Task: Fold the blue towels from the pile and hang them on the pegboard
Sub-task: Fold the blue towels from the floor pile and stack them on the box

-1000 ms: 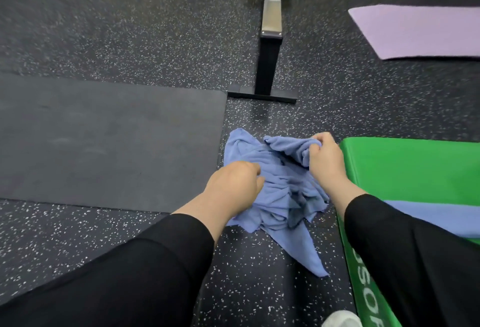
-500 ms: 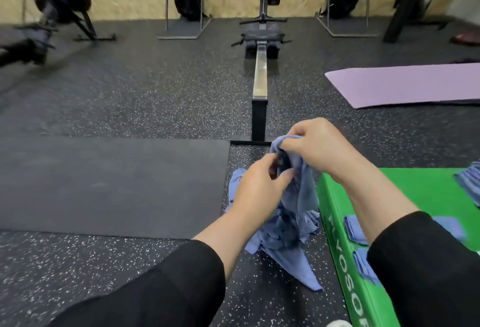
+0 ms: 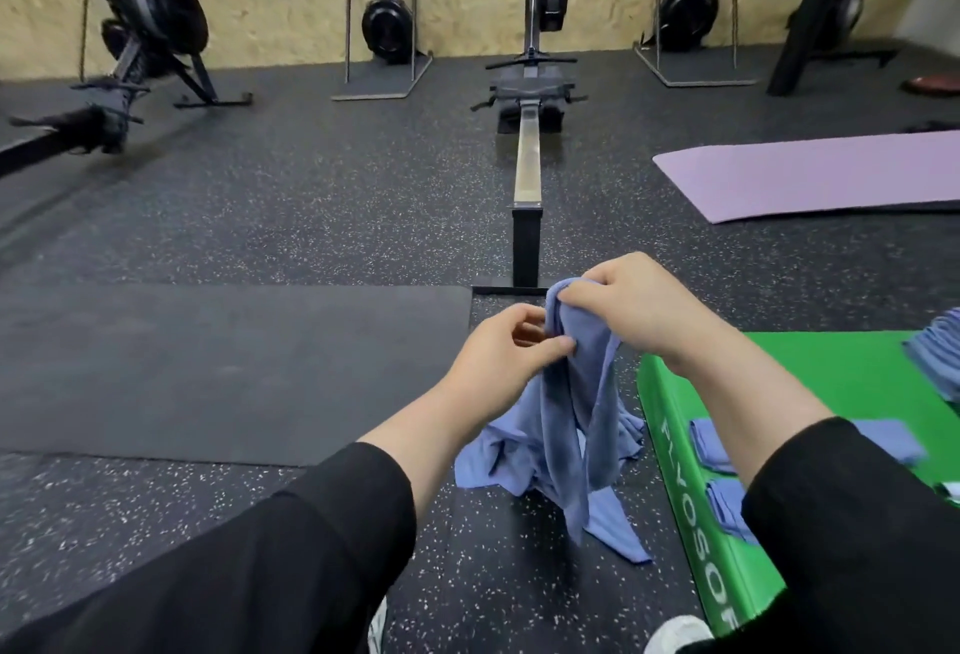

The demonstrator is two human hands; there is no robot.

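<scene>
Both hands, left (image 3: 501, 357) and right (image 3: 631, 302), now pinch one towel (image 3: 574, 414) higher above the pile (image 3: 498, 456) than half a second ago.

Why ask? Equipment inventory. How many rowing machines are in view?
5 rowing machines: far left, upright left of centre, centre with its rail laid out, upright right of centre, far right. More may be out of frame.

Towel pile (image 3: 524, 456) on floor (image 3: 311, 196), left of box (image 3: 779, 393); rower (image 3: 529, 134) beyond; mat (image 3: 208, 367) left; folded towels (image 3: 711, 451) on box.
</scene>
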